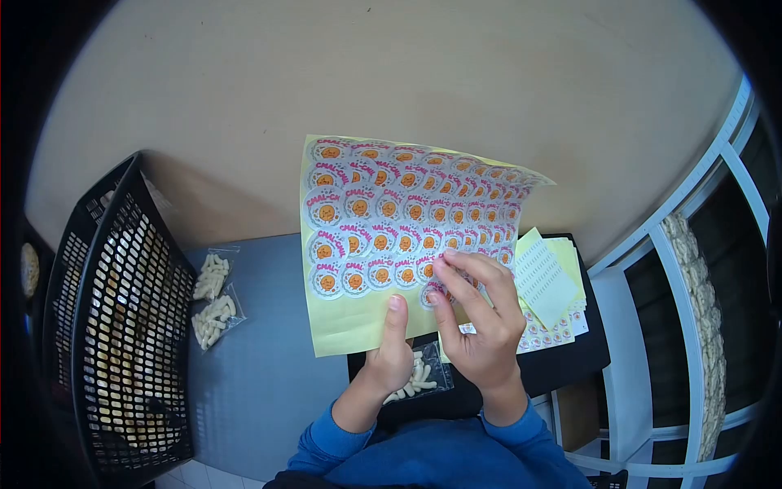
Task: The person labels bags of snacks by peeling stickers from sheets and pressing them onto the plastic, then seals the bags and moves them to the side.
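A yellow-backed sheet of round stickers (350, 322) is held up in front of me, its far right edge curling. The stickers carry pink lettering and an orange cartoon figure. My left hand (389, 359) grips the sheet's lower edge, thumb on the front and fingers hidden behind. Over the lower right of the sheet, my right hand (482, 322) has its thumb and index finger close together at a round sticker (428, 297), which sits below the line of the bottom row. Its other fingers are bent. Below the hands lies a clear bag of pale snack sticks (419, 376).
Two more snack bags (213, 277) lie on the grey table (269, 383), beside a tall black plastic basket (134, 326) with many packs inside. Other sticker sheets (550, 281) rest on a black surface (582, 359). A white-framed rack (652, 253) stands at right.
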Available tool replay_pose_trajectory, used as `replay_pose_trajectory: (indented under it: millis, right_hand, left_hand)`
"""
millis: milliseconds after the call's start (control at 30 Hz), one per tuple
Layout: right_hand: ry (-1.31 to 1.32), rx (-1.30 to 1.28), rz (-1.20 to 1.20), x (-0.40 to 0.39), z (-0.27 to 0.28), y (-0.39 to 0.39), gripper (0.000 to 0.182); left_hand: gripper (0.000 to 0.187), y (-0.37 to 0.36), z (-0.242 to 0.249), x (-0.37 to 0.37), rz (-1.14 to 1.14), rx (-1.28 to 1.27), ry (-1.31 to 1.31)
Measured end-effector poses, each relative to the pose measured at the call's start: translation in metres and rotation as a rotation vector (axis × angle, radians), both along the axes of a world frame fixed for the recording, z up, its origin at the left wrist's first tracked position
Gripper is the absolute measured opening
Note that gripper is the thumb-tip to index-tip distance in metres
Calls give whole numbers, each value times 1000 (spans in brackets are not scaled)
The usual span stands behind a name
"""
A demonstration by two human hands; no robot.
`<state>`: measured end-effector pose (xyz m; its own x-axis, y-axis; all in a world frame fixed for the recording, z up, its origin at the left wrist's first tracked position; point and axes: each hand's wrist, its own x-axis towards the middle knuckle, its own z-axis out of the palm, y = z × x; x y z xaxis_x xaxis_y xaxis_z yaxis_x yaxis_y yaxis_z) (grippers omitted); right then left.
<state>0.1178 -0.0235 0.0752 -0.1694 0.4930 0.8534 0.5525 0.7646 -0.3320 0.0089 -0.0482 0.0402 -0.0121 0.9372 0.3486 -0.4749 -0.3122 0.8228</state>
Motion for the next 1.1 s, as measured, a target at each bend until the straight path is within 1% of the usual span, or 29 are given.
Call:
replay_pose_trajectory:
  millis: [133,200,233,333,433,500,700,833,1100]
  right_hand:
    - [-30,34,16,3,-1,0,27]
    - [10,-4,29,3,0,0,21]
    - [11,-4,28,3,0,0,21]
    - [-5,9,12,2,1,-1,18]
    - [-21,-2,16,1,2,-3,17]
    - [-16,-40,37,1,2,-5,17]
    - [-48,-98,58,3,5,-10,13]
    - [-49,-134,69,3,5,-14,13]
    - [-87,-178,153,7,8,-17,12]
  left_hand:
    - [43,-2,1,-2,-12,-1,18]
    - [42,-2,-1,-2,27,6,38]
    - [42,-2,-2,-1,25,6,38]
    - [42,-2,-2,0,46,-50,-34]
    - [42,-2,-1,-2,97,-71,14]
    - [42,-3,-2,-4,120,-69,93]
    - [42,-3,2,-7,103,-43,95]
    - [41,-3,7,-5,117,-7,109]
    - [44,-5,10,-8,70,1,110]
